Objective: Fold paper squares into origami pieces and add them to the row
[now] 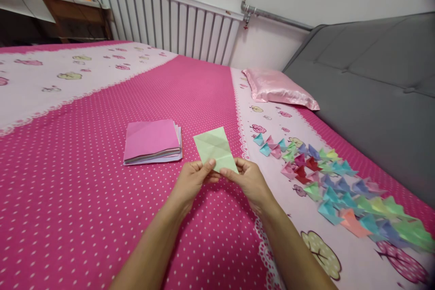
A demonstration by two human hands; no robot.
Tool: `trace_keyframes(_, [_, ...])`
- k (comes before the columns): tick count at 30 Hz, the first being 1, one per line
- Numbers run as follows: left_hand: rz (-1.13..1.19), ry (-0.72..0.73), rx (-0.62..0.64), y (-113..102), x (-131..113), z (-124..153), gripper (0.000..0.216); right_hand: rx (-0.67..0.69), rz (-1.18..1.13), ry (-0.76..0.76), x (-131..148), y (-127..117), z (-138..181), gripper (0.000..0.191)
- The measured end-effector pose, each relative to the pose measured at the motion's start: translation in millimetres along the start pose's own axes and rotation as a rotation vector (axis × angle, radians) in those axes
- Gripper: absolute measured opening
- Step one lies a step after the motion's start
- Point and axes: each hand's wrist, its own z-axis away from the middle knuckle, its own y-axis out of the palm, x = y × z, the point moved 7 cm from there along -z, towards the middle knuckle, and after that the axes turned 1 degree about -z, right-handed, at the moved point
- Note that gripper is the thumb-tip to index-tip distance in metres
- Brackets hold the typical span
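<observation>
Forearms (152, 235), fingers (206, 167) pinching creased green paper (215, 144), dotted bedspread (78, 199)

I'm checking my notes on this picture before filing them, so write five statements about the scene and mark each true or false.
1. The left hand and the right hand both hold the light green paper. True.
2. That paper is smooth, with no creases. False: crease lines cross it.
3. A paper stack, pink on top, lies to the left of the hands. True.
4. Boat-shaped paper pieces in several colours lie to the right of the hands. True.
5. A pillow rests on the paper stack. False: the pink satin pillow lies near the gray headboard.
</observation>
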Motion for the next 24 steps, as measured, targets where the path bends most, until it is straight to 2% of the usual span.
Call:
trace_keyframes(3, [-0.086, 0.031, -0.039, -5, -2, -1, 0.03, -0.003, -0.052, 0.021, -2, 0, 0, 0.032])
trace_keyframes(9, [-0.21, 0.144, -0.22, -19, -12, 0, 0.027, -0.016, -0.054, 0.063, -3, -1, 1, 0.03])
trace_keyframes(20, [-0.19, 0.189, -0.27, -20, -18, 1, 0.032, 0.021, -0.03, 0.109, 1, -1, 1, 0.031])
trace_keyframes(24, [-0.199, 0.204, -0.294, -22, -19, 2, 0.03, 0.066, -0.039, 0.124, 2, 1, 2, 0.038])
